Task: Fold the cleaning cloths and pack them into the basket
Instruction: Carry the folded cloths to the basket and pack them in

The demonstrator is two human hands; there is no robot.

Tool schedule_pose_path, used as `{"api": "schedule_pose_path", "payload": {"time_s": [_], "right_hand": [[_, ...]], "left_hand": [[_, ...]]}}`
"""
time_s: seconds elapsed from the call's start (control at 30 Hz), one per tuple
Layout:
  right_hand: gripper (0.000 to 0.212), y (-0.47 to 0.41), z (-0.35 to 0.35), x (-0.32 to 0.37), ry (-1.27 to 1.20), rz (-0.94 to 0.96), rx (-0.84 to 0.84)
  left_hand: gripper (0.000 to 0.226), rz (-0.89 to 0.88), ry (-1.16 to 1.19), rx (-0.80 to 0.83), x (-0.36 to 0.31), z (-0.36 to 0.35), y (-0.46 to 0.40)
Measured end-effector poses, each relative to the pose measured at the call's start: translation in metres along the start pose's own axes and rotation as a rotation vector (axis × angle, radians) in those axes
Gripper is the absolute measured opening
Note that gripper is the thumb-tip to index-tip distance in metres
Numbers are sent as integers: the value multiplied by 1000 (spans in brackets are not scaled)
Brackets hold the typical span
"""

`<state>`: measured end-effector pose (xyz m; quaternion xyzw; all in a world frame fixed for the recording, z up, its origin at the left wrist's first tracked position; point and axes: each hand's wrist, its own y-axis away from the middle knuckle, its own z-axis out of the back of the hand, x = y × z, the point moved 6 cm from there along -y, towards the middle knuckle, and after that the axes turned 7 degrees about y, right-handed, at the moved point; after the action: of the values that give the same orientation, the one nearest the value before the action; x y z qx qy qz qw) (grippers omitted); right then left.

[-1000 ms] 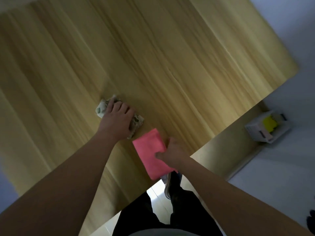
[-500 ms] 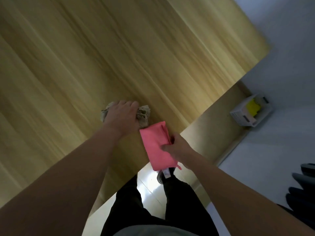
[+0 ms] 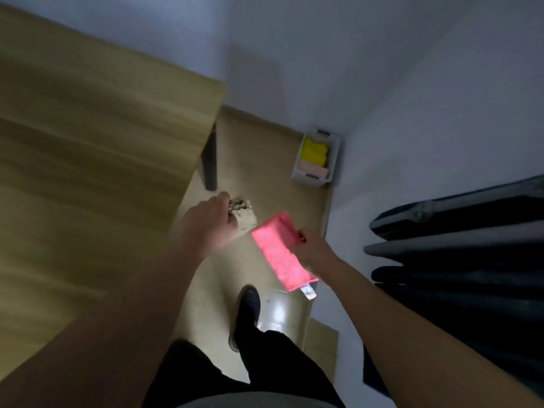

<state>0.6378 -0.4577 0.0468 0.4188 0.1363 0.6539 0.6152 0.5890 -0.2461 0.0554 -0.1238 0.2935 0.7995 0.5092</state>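
Observation:
My left hand [image 3: 213, 220] grips a folded beige patterned cloth [image 3: 244, 214], held in the air just past the wooden table's edge. A folded pink cloth [image 3: 279, 251] with a small label at its near end is held by my right hand [image 3: 309, 245], above the floor. A white basket [image 3: 316, 157] stands on the floor against the wall ahead, beyond both hands. It holds a folded yellow cloth [image 3: 315, 151] and a folded pale pink cloth [image 3: 313, 170].
The wooden table [image 3: 88, 172] fills the left, with a dark leg [image 3: 209, 160] near its corner. Dark and grey fabric items [image 3: 459, 254] lie at the right. A white wall rises behind the basket. My dark shoe [image 3: 245, 313] is on the beige floor.
Both hands lifted their cloths off the table and moved right, out over the floor. The view swung toward the basket, which now appears closer.

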Motion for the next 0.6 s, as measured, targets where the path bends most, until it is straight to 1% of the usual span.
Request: {"api": "schedule_pose_path", "payload": {"time_s": [0.07,0.13,0.23,0.33,0.47,0.53,0.6], "right_hand": [[18,-11,42,-23,-76,-52,-51],[19,-19,69,-34,-132,-84,-62],[12,-37,100,-41,-211,-110,-69],[9,-73,130,-35,-124,-122,-87],[11,-133,163,-11,14,-106,-101],[12,-155,183,1,84,-112,-112],[16,-180,204,15,193,-109,-73]], "left_hand": [[12,-50,6,34,-54,2,-32],[11,-87,21,63,-92,6,-57],[13,-137,22,116,-129,5,-94],[17,-169,2,189,-147,1,-140],[45,-193,-151,286,-136,-4,-217],[45,-167,-153,322,-134,-3,-260],[37,-116,-99,342,-137,4,-305]]}}
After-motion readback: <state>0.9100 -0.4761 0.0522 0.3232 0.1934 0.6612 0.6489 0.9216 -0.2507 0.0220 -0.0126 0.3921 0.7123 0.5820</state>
